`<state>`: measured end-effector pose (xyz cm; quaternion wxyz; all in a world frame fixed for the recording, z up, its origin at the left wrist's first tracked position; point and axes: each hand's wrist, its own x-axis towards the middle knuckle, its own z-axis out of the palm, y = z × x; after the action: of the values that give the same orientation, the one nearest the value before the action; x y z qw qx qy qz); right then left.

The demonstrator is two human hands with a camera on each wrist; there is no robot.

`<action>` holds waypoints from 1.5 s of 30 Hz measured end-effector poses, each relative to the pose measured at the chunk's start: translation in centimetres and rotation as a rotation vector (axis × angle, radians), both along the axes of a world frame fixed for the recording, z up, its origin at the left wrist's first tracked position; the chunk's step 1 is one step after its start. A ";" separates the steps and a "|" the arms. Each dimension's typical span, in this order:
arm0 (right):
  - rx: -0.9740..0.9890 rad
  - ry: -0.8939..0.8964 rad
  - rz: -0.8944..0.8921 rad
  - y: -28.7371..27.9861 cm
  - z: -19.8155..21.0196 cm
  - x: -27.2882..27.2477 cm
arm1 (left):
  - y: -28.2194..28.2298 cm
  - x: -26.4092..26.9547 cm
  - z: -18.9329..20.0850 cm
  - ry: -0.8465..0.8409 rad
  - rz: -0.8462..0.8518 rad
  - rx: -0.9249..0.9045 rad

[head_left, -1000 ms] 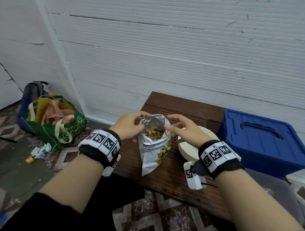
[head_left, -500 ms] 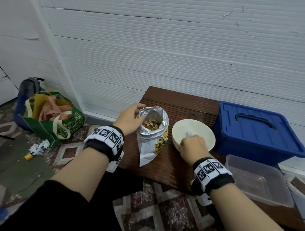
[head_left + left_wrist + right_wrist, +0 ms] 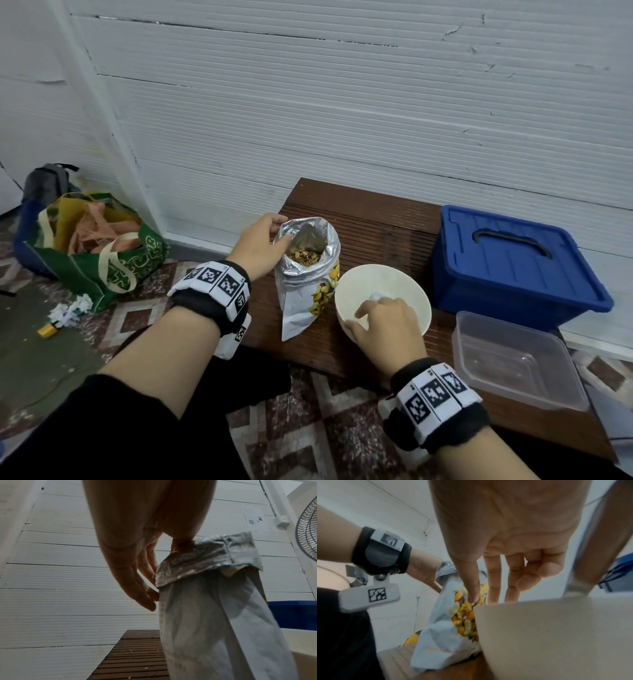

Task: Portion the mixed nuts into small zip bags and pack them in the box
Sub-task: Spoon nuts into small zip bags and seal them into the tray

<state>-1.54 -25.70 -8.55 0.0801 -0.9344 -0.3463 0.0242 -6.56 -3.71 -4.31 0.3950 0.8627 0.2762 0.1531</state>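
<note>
An open foil nut bag (image 3: pixel 303 284) stands on the wooden table (image 3: pixel 376 222), with mixed nuts (image 3: pixel 303 256) visible inside. My left hand (image 3: pixel 258 245) pinches the bag's left rim, thumb at the mouth and fingers against the outside (image 3: pixel 149 588). A white bowl (image 3: pixel 404 287) sits just right of the bag. My right hand (image 3: pixel 385 323) is over the bowl's near rim, its fingers (image 3: pixel 513 582) dipping inside. A small white thing (image 3: pixel 376 296) shows past the knuckles. Whether the hand holds it or the rim is hidden. No zip bags are in view.
A blue lidded box (image 3: pixel 513 263) stands at the table's right, and a clear plastic container (image 3: pixel 513 363) lies in front of it. On the floor to the left are a green shopping bag (image 3: pixel 96 253) and a backpack (image 3: pixel 44 181). A white wall runs behind the table.
My right hand let go of the bag's mouth and dropped onto the bowl's near rim. The left hand kept its hold on the bag's rim.
</note>
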 end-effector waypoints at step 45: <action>0.984 -0.257 0.133 6.9 5.0 3.4 | -0.3 0.1 -1.2 -0.115 -0.062 -0.060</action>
<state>1.90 -18.83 -3.51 0.4653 -0.7576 -0.3822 -0.2518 -6.45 -3.98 -5.55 0.4404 0.8483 0.2308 0.1820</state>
